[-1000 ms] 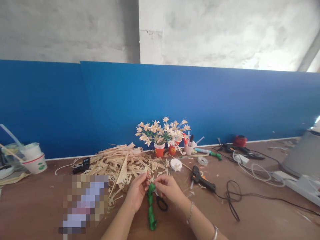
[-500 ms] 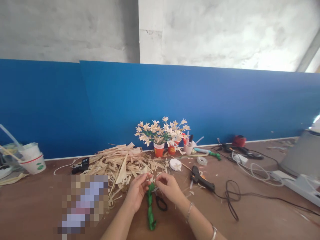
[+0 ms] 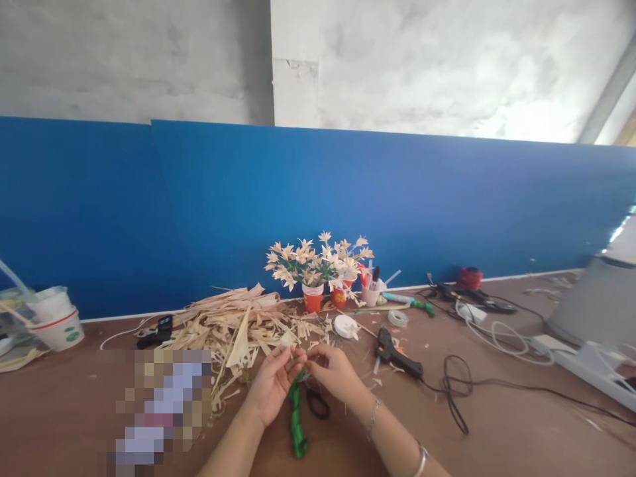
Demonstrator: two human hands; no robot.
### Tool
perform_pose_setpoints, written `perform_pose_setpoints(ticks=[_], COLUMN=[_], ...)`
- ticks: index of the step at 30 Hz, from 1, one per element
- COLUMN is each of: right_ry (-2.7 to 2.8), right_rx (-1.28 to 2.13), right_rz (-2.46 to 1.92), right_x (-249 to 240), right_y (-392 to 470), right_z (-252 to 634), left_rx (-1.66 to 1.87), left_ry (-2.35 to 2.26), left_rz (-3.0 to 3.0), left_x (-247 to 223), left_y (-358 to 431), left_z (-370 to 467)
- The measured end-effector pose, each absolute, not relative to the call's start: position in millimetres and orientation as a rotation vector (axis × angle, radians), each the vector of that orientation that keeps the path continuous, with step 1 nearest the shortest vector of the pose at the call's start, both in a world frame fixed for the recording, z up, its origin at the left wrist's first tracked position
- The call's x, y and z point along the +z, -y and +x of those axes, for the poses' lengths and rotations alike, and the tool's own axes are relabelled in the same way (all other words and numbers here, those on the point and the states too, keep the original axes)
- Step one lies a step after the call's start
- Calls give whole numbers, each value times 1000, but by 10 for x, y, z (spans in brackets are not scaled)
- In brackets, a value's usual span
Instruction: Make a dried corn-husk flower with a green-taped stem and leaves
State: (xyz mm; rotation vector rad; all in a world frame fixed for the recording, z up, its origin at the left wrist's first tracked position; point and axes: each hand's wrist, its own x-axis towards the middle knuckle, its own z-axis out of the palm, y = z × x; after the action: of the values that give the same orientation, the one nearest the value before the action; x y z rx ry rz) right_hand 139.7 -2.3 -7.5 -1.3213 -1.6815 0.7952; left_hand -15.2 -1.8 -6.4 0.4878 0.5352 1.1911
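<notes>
My left hand [image 3: 273,383] and my right hand [image 3: 334,372] meet at the fingertips above the brown table [image 3: 497,424]. Both are pinched round something small and pale that I cannot make out. Below them lies a twisted green bundle [image 3: 297,424], its upper end partly hidden by my fingers. Just right of it shows the black handle of scissors [image 3: 318,404], the rest covered by my right hand. Beyond my fingers spreads a heap of dry, pale husk strips [image 3: 243,324].
Husk flowers [image 3: 303,262] stand in red cups [image 3: 312,301] by the blue partition [image 3: 223,199]. To the right lie a white lid [image 3: 345,326], tape roll [image 3: 397,318], black glue gun [image 3: 397,354], cables and power strip [image 3: 586,377]. Paper cups [image 3: 59,329] sit at left.
My fingertips have come together; before, a gap lay between my hands over the top of the green bundle. The whole view has shifted slightly.
</notes>
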Motion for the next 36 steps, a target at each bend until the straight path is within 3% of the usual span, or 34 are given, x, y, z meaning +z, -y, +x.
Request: perform_pose_setpoints(ticks=[3, 7, 12, 20, 36], right_ry=[1487, 1258, 1316, 1928, 1660], right_rx=[478, 15, -230, 153, 721], right_rz=[-1423, -1181, -985, -1011, -1247], right_x=[-42, 87, 199, 166, 43], right_y=[-45, -50, 80, 266, 199], right_z=[1550, 1788, 1847, 1354, 1241], left_rx=[1265, 1321, 1302, 1203, 1251], left_ry=[-532, -515, -538, -524, -642], left_rz=[373, 274, 297, 439, 541], left_x=[-45, -26, -44, -94, -108], left_y=[-22, -65, -62, -10, -45], left_z=[-210, -277, -255, -171, -150])
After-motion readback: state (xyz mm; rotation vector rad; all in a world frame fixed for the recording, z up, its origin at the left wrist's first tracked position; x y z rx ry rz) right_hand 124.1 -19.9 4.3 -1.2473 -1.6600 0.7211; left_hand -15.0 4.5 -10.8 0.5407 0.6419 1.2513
